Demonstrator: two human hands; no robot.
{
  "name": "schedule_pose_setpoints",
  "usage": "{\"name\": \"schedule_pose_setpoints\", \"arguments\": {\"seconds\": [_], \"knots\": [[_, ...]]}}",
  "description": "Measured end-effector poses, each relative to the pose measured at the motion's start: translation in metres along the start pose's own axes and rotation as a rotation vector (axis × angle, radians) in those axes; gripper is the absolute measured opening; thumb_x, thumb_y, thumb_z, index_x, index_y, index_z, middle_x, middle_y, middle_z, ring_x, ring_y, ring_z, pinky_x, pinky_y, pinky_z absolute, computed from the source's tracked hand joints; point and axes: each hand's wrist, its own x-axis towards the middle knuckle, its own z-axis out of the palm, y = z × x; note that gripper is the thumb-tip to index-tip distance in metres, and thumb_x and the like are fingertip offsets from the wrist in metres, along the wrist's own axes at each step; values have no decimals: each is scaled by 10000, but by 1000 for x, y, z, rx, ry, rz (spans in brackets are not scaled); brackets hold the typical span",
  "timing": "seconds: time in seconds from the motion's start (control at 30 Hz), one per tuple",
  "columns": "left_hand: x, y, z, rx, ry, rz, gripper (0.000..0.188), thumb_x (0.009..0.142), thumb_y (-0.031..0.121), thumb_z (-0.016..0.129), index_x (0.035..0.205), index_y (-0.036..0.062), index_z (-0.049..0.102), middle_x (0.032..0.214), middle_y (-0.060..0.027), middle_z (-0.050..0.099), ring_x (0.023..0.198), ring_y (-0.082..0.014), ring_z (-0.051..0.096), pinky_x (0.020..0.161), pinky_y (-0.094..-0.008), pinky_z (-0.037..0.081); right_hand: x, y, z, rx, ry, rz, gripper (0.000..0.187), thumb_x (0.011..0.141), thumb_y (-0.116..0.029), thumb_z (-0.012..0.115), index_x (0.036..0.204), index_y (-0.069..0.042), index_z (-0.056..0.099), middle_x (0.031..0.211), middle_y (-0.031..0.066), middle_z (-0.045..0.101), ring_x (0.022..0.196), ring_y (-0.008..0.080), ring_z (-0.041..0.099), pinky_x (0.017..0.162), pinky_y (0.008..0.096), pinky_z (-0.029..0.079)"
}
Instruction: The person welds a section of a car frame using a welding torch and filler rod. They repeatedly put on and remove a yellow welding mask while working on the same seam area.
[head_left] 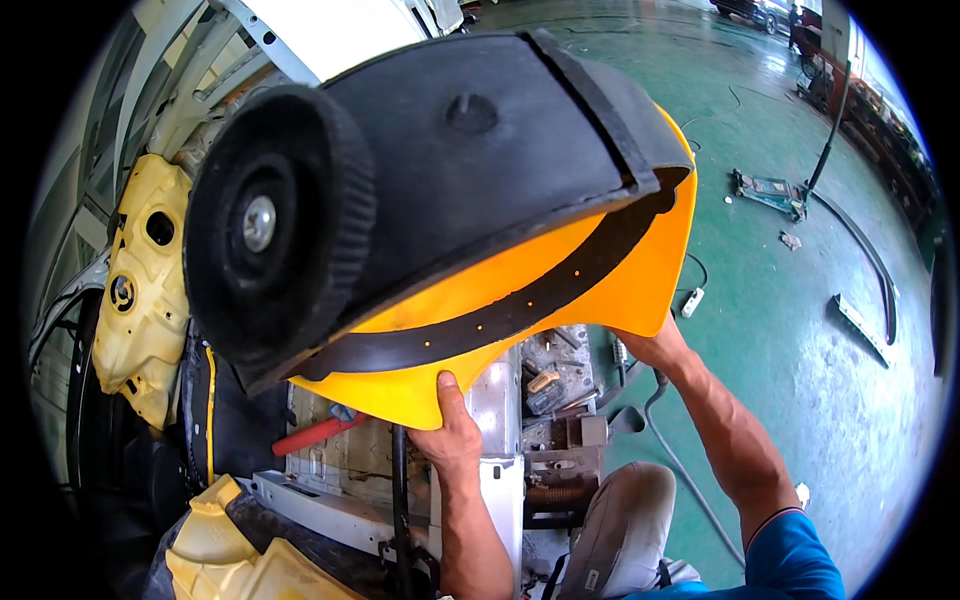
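Note:
A yellow and black shell that looks like a welding helmet [610, 270] fills the middle of the view, held up close between both hands. Its black part carries a large ridged knob [290, 220] with a screw at the centre, and a black band curves along the yellow part. My left hand [448, 438] grips the lower yellow edge, thumb laid on the near face and the other fingers mostly hidden. At the right lower corner, my right hand [655, 345] holds the edge, its fingers largely concealed behind the shell.
Below lies a bare metal vehicle body [340, 490] with a red-handled tool [318, 435]. Yellowish moulded panels [145, 290] stand at left. Tools lie on a bench [565, 430] beside my knee. Across the green floor are a trolley jack [770, 192], a cable [680, 460] and a metal strip [862, 328].

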Motion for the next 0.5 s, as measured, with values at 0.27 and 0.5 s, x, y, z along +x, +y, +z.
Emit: {"name": "schedule_pose_setpoints", "arguments": {"seconds": [0.27,0.5], "knots": [[0,-4,0,-13,49,-28,421,1030,199,650,1321,-95,573,1271,-190,679,1148,-302,664,970,-376,516,-7,2,-4,14,-55,93,501,868,-163,754,1315,-50,560,1133,214,701,1028,479,650,856,502,541],[1,1,2,-6,45,10,398,1021,169,644,1298,-111,585,1248,-204,687,1136,-310,670,963,-388,512,-6,0,-4,0,-46,46,509,868,-164,765,1317,-45,556,1117,207,692,1021,477,650,849,504,541]]}}
